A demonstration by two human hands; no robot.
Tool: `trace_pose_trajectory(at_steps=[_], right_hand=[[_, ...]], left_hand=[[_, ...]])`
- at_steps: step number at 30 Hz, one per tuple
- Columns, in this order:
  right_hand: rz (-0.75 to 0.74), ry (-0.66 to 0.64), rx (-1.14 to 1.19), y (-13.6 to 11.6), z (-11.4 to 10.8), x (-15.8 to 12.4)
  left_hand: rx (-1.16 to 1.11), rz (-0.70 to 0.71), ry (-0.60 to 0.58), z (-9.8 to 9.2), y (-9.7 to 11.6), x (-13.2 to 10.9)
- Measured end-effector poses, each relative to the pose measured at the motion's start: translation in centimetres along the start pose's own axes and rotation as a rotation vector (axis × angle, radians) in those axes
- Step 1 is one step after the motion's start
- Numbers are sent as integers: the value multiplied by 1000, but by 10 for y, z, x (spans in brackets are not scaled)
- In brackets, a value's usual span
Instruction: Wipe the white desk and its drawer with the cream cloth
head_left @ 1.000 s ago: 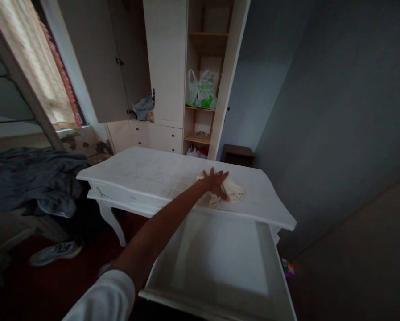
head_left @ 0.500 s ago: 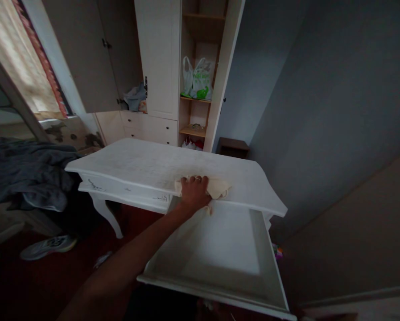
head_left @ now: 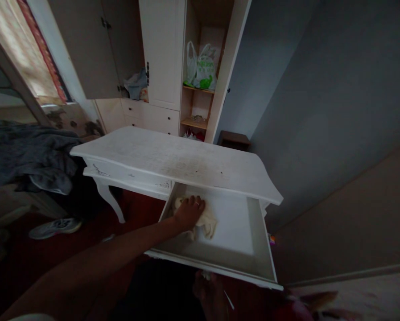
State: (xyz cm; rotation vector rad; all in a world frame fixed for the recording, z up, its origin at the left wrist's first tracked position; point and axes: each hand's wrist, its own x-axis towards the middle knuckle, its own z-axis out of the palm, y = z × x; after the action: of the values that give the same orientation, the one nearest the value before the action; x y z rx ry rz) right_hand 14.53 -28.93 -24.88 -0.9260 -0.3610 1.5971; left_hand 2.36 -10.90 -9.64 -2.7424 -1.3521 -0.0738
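Note:
My left hand [head_left: 190,212], with a ring on one finger, reaches into the pulled-out drawer [head_left: 235,223] of a white desk. Its fingers are closed on a cream cloth [head_left: 207,221], which lies bunched under the palm, with loose ends spread on the drawer floor near the left wall. Low in the picture, just below the drawer's front edge, my right hand [head_left: 210,290] is in deep shade. Its fingers look curled round a small pale thing that I cannot make out. Grey smudges and a few dark specks mark the desk top [head_left: 146,149].
Behind the desk stands a white wardrobe [head_left: 161,53] with open doors and a plastic bag [head_left: 205,71] on a shelf. Dark clothing [head_left: 29,151] is heaped at the left. A shoe [head_left: 55,228] lies on the red floor. A grey wall [head_left: 336,111] rises at the right.
My left hand and the cloth have moved from the desk top's front edge down into the drawer. The camera has tilted downward slightly, and more of my right hand shows.

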Motion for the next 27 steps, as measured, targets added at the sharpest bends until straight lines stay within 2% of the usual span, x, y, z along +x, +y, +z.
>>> trace_pose_trajectory(at_steps=[3, 7, 11, 18, 23, 27], right_hand=[[-20, 51, 22, 0, 2, -2], [5, 49, 6, -2, 3, -5], [-10, 43, 3, -6, 4, -7], [-17, 37, -3, -2, 3, -7], [-13, 31, 22, 0, 2, -7], [-1, 54, 51, 0, 2, -7]], left_hand=[[-14, -52, 50, 9, -11, 8], [41, -186, 83, 6, -23, 19], [23, -194, 78, 5, -24, 30], [-88, -291, 109, 15, -13, 52], [-101, -315, 127, 18, 5, 75], [-142, -205, 123, 26, 27, 95]])
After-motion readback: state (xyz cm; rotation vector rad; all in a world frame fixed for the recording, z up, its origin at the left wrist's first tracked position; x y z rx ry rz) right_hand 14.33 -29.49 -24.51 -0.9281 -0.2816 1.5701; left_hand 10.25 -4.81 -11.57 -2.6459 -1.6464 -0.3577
